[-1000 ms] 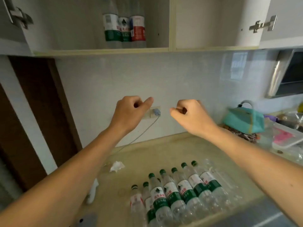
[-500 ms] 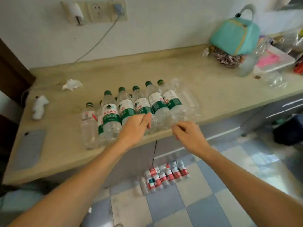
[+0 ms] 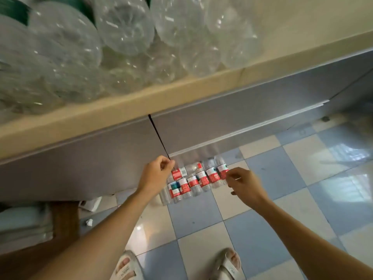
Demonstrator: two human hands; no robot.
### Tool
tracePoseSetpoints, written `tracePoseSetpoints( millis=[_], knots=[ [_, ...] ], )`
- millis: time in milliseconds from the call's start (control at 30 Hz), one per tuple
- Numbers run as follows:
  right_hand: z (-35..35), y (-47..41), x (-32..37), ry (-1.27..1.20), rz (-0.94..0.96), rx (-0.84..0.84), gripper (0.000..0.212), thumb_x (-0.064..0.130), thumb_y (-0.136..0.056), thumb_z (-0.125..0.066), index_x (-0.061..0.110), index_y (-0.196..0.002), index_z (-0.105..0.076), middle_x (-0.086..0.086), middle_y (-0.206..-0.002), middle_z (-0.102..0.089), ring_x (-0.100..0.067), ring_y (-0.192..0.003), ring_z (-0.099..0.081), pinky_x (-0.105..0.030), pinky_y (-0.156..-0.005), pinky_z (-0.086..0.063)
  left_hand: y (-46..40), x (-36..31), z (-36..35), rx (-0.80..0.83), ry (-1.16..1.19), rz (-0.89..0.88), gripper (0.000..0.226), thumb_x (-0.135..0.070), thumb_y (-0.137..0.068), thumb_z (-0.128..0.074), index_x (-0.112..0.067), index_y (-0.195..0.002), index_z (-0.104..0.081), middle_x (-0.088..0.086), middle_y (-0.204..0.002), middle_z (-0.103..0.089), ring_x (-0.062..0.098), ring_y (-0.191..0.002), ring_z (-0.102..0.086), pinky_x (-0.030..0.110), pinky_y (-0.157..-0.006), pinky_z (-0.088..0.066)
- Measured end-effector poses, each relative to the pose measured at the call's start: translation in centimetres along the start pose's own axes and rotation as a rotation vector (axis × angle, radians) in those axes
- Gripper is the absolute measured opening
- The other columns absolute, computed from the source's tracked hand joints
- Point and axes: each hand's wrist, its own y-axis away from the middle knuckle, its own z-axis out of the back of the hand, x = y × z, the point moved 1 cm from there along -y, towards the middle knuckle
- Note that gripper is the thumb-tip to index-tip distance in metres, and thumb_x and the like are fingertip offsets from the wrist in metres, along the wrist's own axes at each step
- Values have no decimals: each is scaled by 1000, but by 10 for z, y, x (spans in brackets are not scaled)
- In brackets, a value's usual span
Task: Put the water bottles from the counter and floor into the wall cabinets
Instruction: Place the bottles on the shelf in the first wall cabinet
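The floor point(image 3: 252, 229) is a checkerboard of pale blue and cream tiles. The floor bottles point(image 3: 198, 179) are clear with red-and-white labels, one teal. The table point(image 3: 141, 102) edge is beige, the cabinet doors point(image 3: 232, 118) grey, the slippers point(image 3: 227, 265) whitish.

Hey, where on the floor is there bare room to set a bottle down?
Bare tiles lie between the floor bottles and the sandalled feet, and rightward beyond the right hand. It's crowded at the cabinet base, and the counter edge is packed with bottles.
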Motion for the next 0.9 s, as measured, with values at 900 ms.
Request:
tracePoseSetpoints(
  millis=[900],
  knots=[
    [-314, -339, -248, -470, -88, -95, 27, 30, -103, -55, 21, -129, -56, -1, -124, -65, -29, -110, -68, -48, -89, -60, -218, 427, -267, -99, 43, 408, 69, -45, -89, -73, -12, -143, -45, 12, -142, -55, 33, -123, -59, 47, -99, -53]
  ],
)
